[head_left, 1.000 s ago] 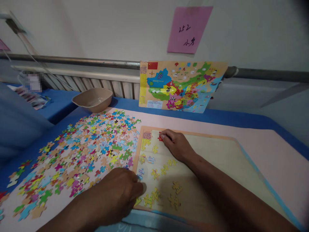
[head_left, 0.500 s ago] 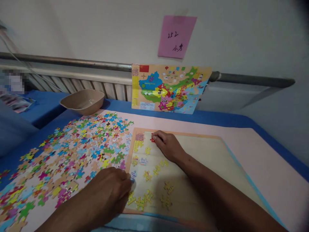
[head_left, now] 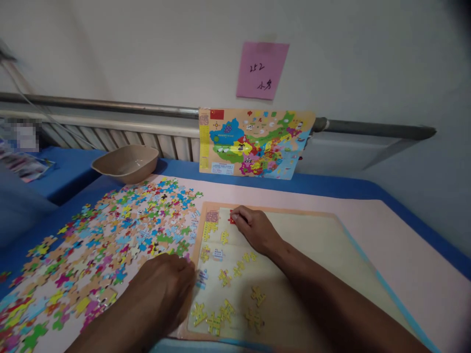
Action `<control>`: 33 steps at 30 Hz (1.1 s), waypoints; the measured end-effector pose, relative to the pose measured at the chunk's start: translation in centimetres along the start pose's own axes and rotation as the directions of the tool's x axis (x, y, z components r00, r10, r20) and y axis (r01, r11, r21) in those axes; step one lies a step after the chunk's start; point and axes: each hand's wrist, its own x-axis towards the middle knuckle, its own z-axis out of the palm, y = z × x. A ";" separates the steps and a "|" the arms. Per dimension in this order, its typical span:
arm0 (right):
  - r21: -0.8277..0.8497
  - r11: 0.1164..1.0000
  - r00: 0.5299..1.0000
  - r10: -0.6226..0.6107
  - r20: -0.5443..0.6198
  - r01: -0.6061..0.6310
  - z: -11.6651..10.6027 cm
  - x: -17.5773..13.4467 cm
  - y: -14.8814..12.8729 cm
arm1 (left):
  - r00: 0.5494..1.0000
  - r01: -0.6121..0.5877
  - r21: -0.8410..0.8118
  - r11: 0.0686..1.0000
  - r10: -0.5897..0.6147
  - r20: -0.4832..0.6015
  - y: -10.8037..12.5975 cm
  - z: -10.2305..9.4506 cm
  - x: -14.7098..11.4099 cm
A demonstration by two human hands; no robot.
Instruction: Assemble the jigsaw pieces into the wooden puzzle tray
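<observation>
My right hand [head_left: 257, 228] pinches a red puzzle piece [head_left: 231, 216] near the upper left of the puzzle board [head_left: 294, 255]. Its other fingers are curled in. At the board's left border rests my left hand [head_left: 167, 279], fingers bent and closed; what is under the fingertips is hidden. Just right of it lies a light blue piece with print [head_left: 202, 278]. Another printed piece [head_left: 218, 253] sits above that. Loose yellow pieces [head_left: 214, 322] are spread over the board's left half, and a few yellow ones [head_left: 206, 230] line its left edge beneath a printed corner block [head_left: 212, 216].
A large spread of mixed puzzle pieces [head_left: 121, 235] covers the table left of the board. Behind it stands a beige basin [head_left: 127, 164]. A finished map picture [head_left: 253, 144] hangs from the metal rail [head_left: 379, 128], below a pink note [head_left: 262, 70] on the wall.
The view has tilted up slightly. My left hand has drawn a little left, away from the light blue printed piece. My right hand stays at the red puzzle piece.
</observation>
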 end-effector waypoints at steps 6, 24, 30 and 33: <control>0.009 1.000 1.000 -0.025 -0.005 0.025 -0.1 0.0 -0.1 | 0.995 0.070 0.003 0.998 -0.069 -0.072 -0.3 0.4 0.1; 0.006 1.000 1.000 -0.010 0.005 0.010 0.0 0.1 -0.1 | 0.997 0.049 -0.083 0.995 -0.043 0.066 0.3 1.3 0.0; 0.003 1.000 1.000 -0.005 0.009 0.005 0.0 0.1 0.0 | 0.997 0.066 -0.137 0.988 -0.060 0.051 0.5 0.9 0.1; 0.002 1.000 1.000 -0.002 0.010 0.002 0.1 0.1 0.1 | 0.997 0.066 -0.192 0.979 -0.056 0.059 0.9 0.8 0.5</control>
